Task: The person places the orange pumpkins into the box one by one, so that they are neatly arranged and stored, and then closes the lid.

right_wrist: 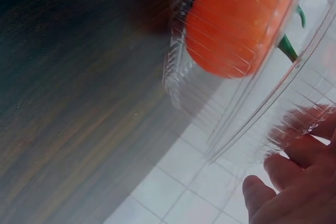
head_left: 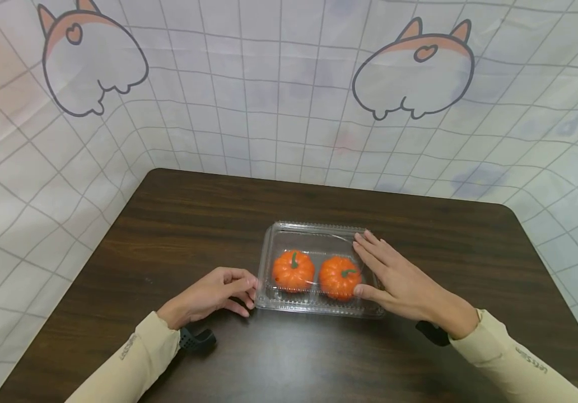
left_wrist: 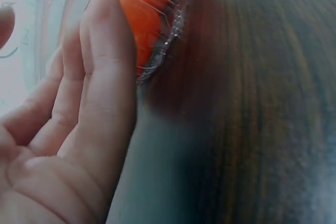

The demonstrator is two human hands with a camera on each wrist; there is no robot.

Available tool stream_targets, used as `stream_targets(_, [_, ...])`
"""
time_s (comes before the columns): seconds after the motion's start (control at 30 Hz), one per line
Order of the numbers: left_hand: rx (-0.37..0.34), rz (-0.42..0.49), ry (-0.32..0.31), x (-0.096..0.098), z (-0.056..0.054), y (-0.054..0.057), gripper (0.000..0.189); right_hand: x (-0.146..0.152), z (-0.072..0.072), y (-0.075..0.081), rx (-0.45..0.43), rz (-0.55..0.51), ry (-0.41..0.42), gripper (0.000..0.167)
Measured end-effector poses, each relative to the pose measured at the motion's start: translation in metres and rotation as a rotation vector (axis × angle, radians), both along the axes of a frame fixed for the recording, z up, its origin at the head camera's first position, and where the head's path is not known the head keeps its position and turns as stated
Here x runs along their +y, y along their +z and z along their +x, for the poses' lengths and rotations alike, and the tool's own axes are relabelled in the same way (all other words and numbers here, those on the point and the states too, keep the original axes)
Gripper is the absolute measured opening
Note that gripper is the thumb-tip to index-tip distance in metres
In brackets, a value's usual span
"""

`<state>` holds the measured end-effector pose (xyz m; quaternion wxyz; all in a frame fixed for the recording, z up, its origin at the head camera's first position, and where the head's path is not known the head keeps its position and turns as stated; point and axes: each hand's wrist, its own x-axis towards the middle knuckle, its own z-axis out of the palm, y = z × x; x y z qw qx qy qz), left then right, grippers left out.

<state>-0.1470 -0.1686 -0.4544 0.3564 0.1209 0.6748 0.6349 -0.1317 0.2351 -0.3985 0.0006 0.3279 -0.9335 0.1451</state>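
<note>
A clear plastic clamshell box (head_left: 319,307) stands on the dark wooden table with its lid down. Inside it sit two small orange pumpkins with green stems, the left pumpkin (head_left: 293,272) and the right pumpkin (head_left: 338,279). My left hand (head_left: 218,295) is at the box's left edge, fingers loosely bent; in the left wrist view the fingers (left_wrist: 107,66) lie along its side. My right hand (head_left: 405,280) rests over the right side of the lid with straight, spread fingers. The right wrist view shows its fingertips (right_wrist: 302,148) against the clear plastic, with one pumpkin (right_wrist: 236,24) inside.
The brown wood-grain table (head_left: 193,212) extends around the box on all sides. A white grid-patterned cloth (head_left: 269,101) with cartoon animal drawings hangs behind the table and along its sides. Dark bands are on both wrists, the left band (head_left: 197,340) lying near the tabletop.
</note>
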Motion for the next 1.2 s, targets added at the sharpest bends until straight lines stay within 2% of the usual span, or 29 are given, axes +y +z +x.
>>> stream_targets(0.13, [0.015,-0.011,-0.076,0.000,0.004,0.000,0.032,0.000,0.000,-0.003,0.014,0.001,0.003,0.083])
stream_targets(0.27, [0.026,-0.033,-0.114,0.002,0.006,-0.001,0.032,0.001,0.000,-0.005,0.029,-0.006,0.006,0.083])
stream_targets(0.6, [0.041,-0.045,-0.115,0.012,0.010,-0.006,0.032,0.001,0.003,-0.006,0.026,-0.024,-0.025,0.083])
stream_targets(0.73, [0.039,-0.050,-0.102,0.016,0.012,-0.007,0.030,0.006,0.005,-0.003,0.031,-0.071,-0.051,0.081])
stream_targets(0.87, [0.035,-0.046,-0.071,0.019,0.013,-0.008,0.027,0.013,0.008,-0.001,0.032,-0.139,-0.109,0.077])
stream_targets(1.07, [0.032,-0.037,-0.039,0.021,0.015,-0.008,0.028,0.028,0.015,-0.005,-0.002,-0.270,-0.282,0.058])
stream_targets(1.13, [0.039,-0.037,-0.030,0.021,0.016,-0.008,0.029,0.033,0.018,-0.007,-0.044,-0.305,-0.343,0.048])
stream_targets(1.2, [0.045,-0.037,-0.020,0.021,0.016,-0.008,0.028,0.039,0.020,-0.009,-0.129,-0.329,-0.389,0.039])
